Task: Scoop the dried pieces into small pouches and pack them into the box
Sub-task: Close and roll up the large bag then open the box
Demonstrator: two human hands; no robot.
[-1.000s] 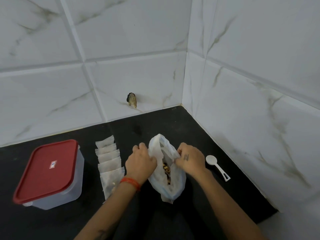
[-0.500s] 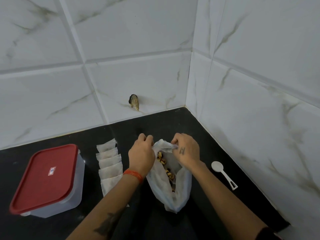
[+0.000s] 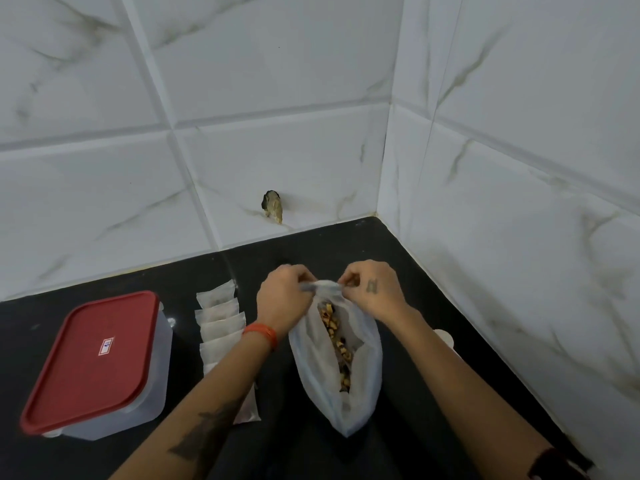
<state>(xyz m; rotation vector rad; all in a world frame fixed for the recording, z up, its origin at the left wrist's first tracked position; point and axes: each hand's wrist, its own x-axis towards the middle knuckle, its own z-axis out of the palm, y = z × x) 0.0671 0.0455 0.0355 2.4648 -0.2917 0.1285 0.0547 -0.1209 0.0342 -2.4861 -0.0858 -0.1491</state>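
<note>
A translucent white plastic bag [image 3: 365,355] lies on the black counter [image 3: 298,445], its mouth pulled up at the far end. Brown and dark dried pieces [image 3: 337,344] show through the slit along its top. My left hand [image 3: 282,301] and my right hand [image 3: 372,291] each pinch the bag's top edge, close together. A row of small white pouches [image 3: 218,320] lies left of my left wrist. The box [image 3: 97,365] with its red lid on stands at the left. The white spoon [image 3: 445,337] is mostly hidden behind my right forearm.
White marble-pattern tiled walls [image 3: 519,202] close the counter at the back and right, meeting in a corner. A small brownish object [image 3: 273,206] sticks to the back wall just above the counter. The counter's right edge runs along the right wall.
Both hands have moved away from me and closer together, drawing the bag's mouth up and stretching the bag longer. The camera tilted, so the spoon slipped behind my right forearm.
</note>
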